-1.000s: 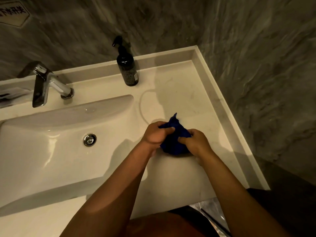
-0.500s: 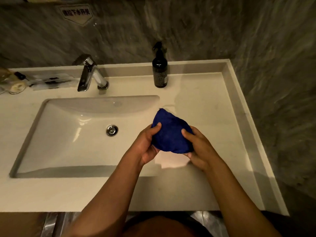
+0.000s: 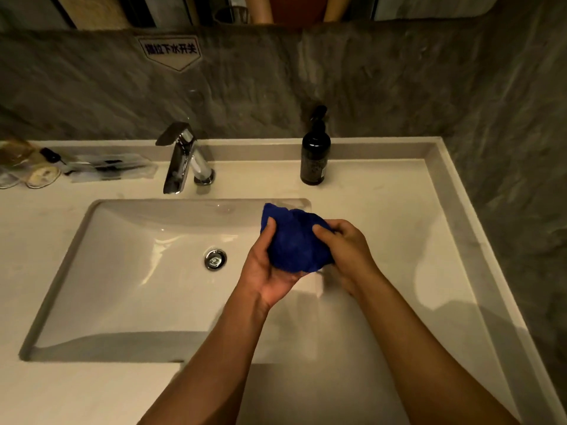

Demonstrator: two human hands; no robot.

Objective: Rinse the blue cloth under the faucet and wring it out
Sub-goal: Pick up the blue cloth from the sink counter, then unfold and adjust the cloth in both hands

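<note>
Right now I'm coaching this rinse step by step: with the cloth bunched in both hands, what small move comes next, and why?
Probably carry the blue cloth leftward under the faucet. The left hand and right hand hold it bunched over the basin's right edge, well right of the spout, and no water is visibly running.

**Layout at the basin**

The sink point(image 3: 101, 271) is set into the counter point(image 3: 383, 210), its drain point(image 3: 215, 259) near the centre. The faucet point(image 3: 184, 157) stands behind the sink. A pump bottle point(image 3: 315, 157) stands on the counter to the faucet's right. The cloth point(image 3: 293, 237) is held between left hand point(image 3: 267, 271) and right hand point(image 3: 346, 250), above the sink's right edge.
</note>
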